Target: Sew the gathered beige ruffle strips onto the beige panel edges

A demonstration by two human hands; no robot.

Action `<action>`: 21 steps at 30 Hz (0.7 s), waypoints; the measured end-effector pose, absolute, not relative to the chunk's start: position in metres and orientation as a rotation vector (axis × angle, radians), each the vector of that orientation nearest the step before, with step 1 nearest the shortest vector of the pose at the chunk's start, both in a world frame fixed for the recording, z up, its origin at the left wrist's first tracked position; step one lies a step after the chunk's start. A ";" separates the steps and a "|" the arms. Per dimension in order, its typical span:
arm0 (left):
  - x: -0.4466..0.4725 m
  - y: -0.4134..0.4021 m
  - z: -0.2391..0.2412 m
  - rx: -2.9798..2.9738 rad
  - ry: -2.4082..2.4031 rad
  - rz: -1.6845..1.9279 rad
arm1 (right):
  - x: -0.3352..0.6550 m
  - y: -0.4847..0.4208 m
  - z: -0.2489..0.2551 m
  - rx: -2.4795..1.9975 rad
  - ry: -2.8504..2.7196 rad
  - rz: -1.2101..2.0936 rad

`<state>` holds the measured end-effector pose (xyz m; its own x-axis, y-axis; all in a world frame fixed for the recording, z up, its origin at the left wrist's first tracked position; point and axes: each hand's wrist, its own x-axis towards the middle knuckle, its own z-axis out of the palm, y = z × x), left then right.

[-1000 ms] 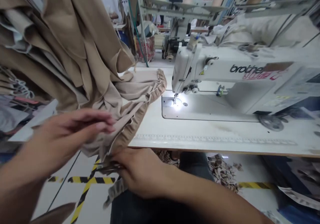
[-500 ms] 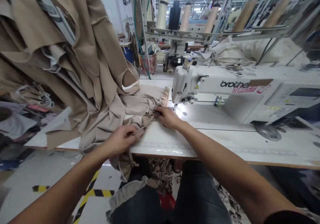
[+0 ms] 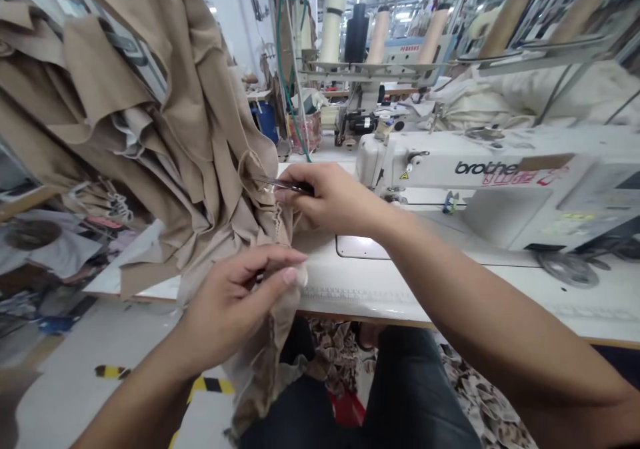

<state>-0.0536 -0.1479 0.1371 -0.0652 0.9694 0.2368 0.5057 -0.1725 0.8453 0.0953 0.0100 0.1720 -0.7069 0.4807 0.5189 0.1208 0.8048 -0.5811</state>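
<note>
My left hand (image 3: 240,295) is closed, with thumb and forefinger pinching an edge of the beige garment (image 3: 275,342), whose gathered strip hangs over the table's front edge. My right hand (image 3: 325,195) is shut on a slim, dark, pointed metal tool (image 3: 293,185). Its tip points left against the garment's curled opening and gathered seam; I cannot tell whether it is tweezers or thread snips. Some cloth also touches the right fingertips. To the right of that hand stands the white sewing machine (image 3: 440,162), its needle area hidden behind my hand and wrist.
A large heap of beige garment pieces (image 3: 190,102) covers the left side. Thread cones (image 3: 356,35) stand on a rack behind. The white table (image 3: 360,282) has a ruler strip along its front edge. Fabric scraps (image 3: 335,349) lie below, near my legs.
My right hand has lifted and moved left, away from the needle area, with the tool. My left hand has come slightly nearer, and the garment is raised and bunched leftward.
</note>
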 end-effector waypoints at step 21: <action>-0.032 -0.148 0.080 1.273 1.286 0.930 | 0.171 -0.075 0.048 -0.699 -1.497 2.278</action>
<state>-0.0324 -0.1476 0.0799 0.1189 0.9813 -0.1513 0.1636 0.1309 0.9778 0.1709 -0.0748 0.0482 -0.8267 0.5175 -0.2207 -0.0026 -0.3959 -0.9183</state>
